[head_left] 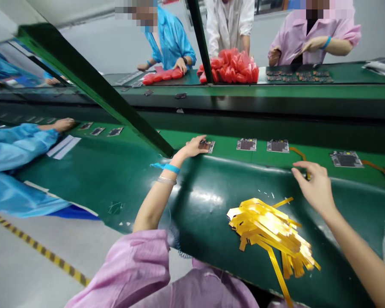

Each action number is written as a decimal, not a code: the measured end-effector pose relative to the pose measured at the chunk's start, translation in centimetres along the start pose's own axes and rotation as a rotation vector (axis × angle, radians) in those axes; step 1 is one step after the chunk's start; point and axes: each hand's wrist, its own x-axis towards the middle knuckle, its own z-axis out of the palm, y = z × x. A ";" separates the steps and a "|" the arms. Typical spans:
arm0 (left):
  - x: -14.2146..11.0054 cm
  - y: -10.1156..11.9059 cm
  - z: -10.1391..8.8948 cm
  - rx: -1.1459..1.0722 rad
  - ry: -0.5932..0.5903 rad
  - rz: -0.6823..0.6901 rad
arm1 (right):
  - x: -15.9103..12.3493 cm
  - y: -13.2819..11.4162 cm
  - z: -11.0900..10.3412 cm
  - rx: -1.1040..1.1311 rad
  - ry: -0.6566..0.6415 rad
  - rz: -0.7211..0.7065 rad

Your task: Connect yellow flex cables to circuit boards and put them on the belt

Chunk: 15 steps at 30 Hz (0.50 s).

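Observation:
My left hand (194, 147) has its fingers closed over a small circuit board (212, 146) at the belt's near edge. The fingers hide part of that board. To the right, my right hand (317, 184) is held over the bench with thumb and fingers apart and nothing visible between them. Just behind its fingertips runs the orange flex cable (297, 151) of another circuit board (277, 146). Between these two boards lies one more circuit board (247, 144). A loose pile of yellow flex cables (272, 226) rests on the green bench mat (205, 205) in front of me.
A slanted green post (99, 94) rises left of my left arm. Farther right on the green belt is a circuit board (345, 159) with an orange cable. A co-worker's blue sleeve (16, 145) reaches in at left. Red bags (232, 66) are heaped across the line.

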 end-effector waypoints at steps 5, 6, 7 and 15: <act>1.9 -0.1 0.2 0.059 -0.068 -0.011 | -6.1 -6.0 0.5 0.145 -0.433 -0.190; 2.0 0.1 0.3 0.065 -0.060 -0.007 | -6.7 -7.0 1.1 0.165 -0.535 -0.219; 2.0 0.3 0.3 0.069 -0.047 -0.003 | -7.2 -8.0 1.8 0.180 -0.620 -0.249; -1.3 4.1 -0.2 -0.008 0.090 0.089 | -6.1 -10.3 8.3 0.165 -0.860 -0.323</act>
